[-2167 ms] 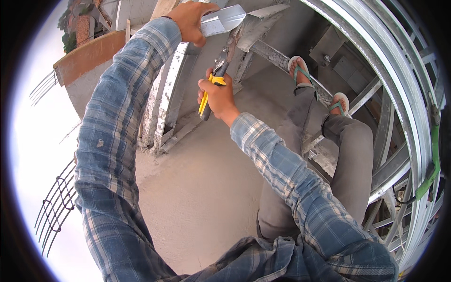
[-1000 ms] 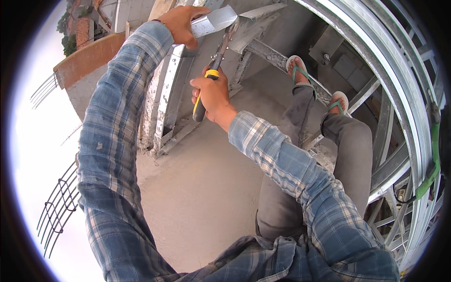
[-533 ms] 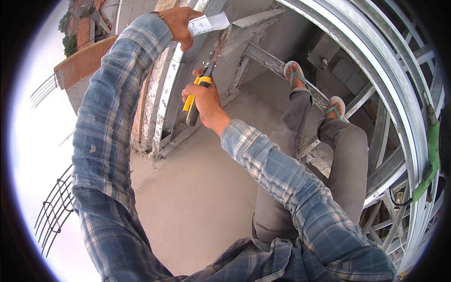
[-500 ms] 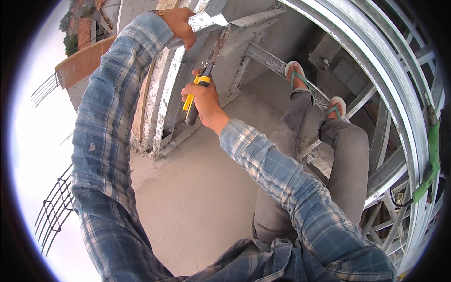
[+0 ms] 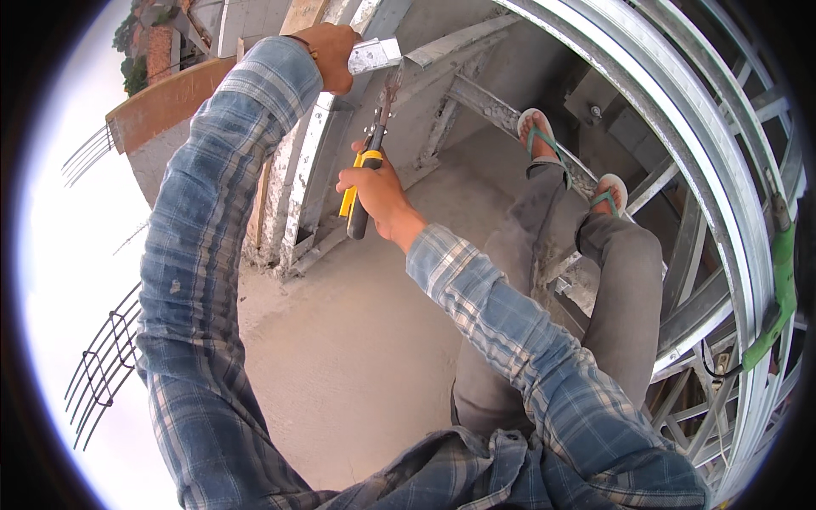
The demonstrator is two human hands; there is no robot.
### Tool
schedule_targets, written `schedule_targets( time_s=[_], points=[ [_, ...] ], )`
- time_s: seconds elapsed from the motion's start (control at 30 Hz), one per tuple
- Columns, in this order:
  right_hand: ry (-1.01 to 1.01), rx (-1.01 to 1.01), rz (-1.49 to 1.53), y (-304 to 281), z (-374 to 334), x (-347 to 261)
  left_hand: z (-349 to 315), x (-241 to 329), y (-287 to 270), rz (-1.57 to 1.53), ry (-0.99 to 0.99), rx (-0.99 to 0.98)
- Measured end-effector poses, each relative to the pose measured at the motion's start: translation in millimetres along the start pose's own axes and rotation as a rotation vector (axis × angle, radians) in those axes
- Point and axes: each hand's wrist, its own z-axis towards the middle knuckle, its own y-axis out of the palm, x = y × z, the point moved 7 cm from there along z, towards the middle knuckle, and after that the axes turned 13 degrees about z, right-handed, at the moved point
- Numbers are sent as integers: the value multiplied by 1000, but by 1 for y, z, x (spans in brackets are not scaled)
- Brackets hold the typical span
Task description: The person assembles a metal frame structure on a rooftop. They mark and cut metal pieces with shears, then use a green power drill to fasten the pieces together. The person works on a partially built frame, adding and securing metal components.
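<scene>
Smooth grey concrete floor (image 5: 340, 365) spreads out under me, with pale sky beyond it on my left. Near the top of my view, out ahead of me, is the short, bright silver sheet-metal piece (image 5: 374, 55), held up off the floor. The fingers of my left hand (image 5: 331, 58) are closed around its left end, and its right end sticks out free of them. The fingers of my right hand (image 5: 381, 192) wrap the handles of a pair of dark metal snips with yellow-and-black grips (image 5: 375, 143). Their blades point up at the free end of the silver piece, right beside it; I can't tell whether they bite on the metal.

Just right of the blades runs a slanting, dull grey metal strip (image 5: 455, 42) with a rough, mortar-crusted edge. Below my left hand stands a mortar-flecked silver metal channel (image 5: 304, 174). Further right, my feet, in white sandals with green straps (image 5: 538, 136), sit by a crusted metal bar (image 5: 484, 100), and my legs in grey trousers (image 5: 627, 280) stretch toward it. Along the right edge sweep long, shiny silver metal channels (image 5: 718, 161), with a green-bodied tool (image 5: 783, 272) and its black cord near them. Far left are an orange-brown board (image 5: 170, 100) and a dark steel rebar cage (image 5: 104, 365).
</scene>
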Motion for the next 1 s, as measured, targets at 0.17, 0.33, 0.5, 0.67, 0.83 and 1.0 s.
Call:
schedule_targets(
  time_s=[0.17,0.33,0.5,0.67,0.83,1.0],
  points=[
    [115,-95,116,13,-10,-21,-32,2,-1,405,-19,710],
    [83,-110,7,5,-3,-26,-14,-22,-7,-13,15,290],
    [69,-95,20,0,-1,-29,-5,-21,-12,-123,25,46],
    [124,-109,342,35,-12,-28,-19,-38,-1,-330,-104,-78],
    [99,-53,216,32,-7,-26,-35,-39,-21,-120,-173,1],
    [488,-489,741,48,-73,-19,-98,-42,-38,-831,-139,467]
  ],
)
